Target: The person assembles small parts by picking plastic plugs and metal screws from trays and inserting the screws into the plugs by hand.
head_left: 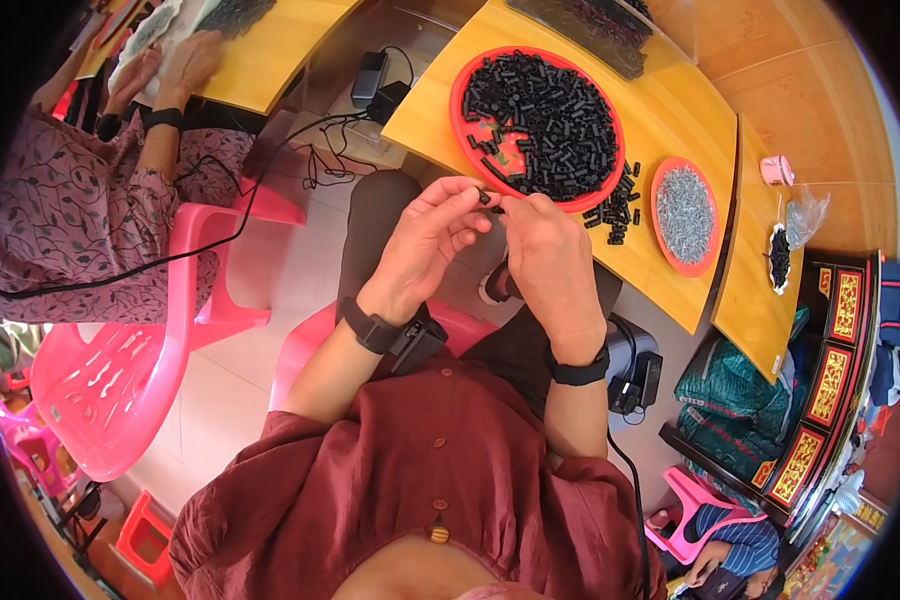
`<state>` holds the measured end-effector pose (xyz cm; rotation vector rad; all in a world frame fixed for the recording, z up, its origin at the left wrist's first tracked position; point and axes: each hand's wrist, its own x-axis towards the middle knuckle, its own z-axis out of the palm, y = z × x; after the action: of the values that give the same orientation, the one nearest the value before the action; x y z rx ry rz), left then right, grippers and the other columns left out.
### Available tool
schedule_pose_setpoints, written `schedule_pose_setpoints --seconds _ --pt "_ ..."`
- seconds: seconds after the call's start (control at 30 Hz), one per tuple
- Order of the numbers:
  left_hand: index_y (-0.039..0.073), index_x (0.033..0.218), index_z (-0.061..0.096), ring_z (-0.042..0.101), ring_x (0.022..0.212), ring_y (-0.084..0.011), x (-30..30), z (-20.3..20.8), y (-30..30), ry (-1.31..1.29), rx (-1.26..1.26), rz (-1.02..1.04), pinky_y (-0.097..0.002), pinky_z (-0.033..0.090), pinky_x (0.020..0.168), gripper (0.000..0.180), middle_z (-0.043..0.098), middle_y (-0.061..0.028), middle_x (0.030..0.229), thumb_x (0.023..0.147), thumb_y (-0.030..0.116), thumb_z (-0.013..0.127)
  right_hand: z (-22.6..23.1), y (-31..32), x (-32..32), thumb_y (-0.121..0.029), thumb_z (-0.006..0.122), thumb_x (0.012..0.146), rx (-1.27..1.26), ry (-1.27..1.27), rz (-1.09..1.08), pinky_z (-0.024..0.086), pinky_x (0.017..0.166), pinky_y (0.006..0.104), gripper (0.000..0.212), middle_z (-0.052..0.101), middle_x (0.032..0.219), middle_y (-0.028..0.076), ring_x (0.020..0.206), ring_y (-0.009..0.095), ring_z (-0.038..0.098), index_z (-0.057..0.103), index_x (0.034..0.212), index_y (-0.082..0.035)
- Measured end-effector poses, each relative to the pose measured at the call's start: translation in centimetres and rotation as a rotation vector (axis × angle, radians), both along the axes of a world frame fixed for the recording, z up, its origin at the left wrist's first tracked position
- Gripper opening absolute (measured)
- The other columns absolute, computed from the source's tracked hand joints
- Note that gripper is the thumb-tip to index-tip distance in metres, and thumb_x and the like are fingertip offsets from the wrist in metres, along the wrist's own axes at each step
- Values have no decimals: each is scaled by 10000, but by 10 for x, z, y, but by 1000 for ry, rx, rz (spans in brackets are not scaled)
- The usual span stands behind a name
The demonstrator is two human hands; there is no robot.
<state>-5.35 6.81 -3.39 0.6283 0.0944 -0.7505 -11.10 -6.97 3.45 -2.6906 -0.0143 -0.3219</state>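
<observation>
My left hand (432, 235) pinches a small black cylindrical piece (484, 197) between thumb and fingertips, just in front of the table edge. Close against it, the fingertips of my right hand (552, 260) are pressed together at a second small dark bit (498, 210), partly covered by the fingers. Whether the two pieces are joined I cannot tell. Beyond both hands stands a round red tray (620, 150) heaped with short black tubes (550, 110). More loose black tubes (618, 208) lie on the wood at its right side.
A smaller red plate (660, 228) of thin silvery metal pins (685, 215) sits right on the yellow table (670, 290). Farther right are a pink cup (776, 171) and a white dish (773, 285) with dark pieces. A co-worker's hand (192, 65) works at the left table; pink chair (120, 400) below.
</observation>
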Motion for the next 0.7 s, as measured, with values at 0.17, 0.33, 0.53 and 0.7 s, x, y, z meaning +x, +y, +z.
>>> schedule_pose_setpoints --seconds 0.17,0.33,0.53,0.7 --pt "54 1066 560 636 811 -103 -3 7 -3 -38 0 22 -208 524 716 150 651 -95 1034 939 133 545 -3 -7 -3 -26 613 812 315 -10 -32 482 594 323 130 624 742 125 646 250 615 660 930 0" --pt "50 1071 552 640 834 -107 -3 12 -5 4 -49 22 -215 534 746 145 650 -97 1036 946 121 529 -11 -4 -5 -35 655 839 929 113 -237 446 571 194 138 674 765 34 617 78 606 687 972 -9" --pt "56 1048 575 634 838 -121 -3 16 -7 25 -76 1 -223 520 747 140 657 -88 1015 935 135 554 -25 -2 -3 7 630 844 1443 -97 -296 467 582 191 149 679 836 81 656 102 621 651 982 60" --pt "60 1056 570 630 825 -113 0 10 -5 13 -73 -2 -221 517 742 154 657 -84 1014 931 149 562 -35 -16 -2 -38 573 891 1473 -74 -293 429 562 182 220 646 838 65 605 66 528 612 1085 60"
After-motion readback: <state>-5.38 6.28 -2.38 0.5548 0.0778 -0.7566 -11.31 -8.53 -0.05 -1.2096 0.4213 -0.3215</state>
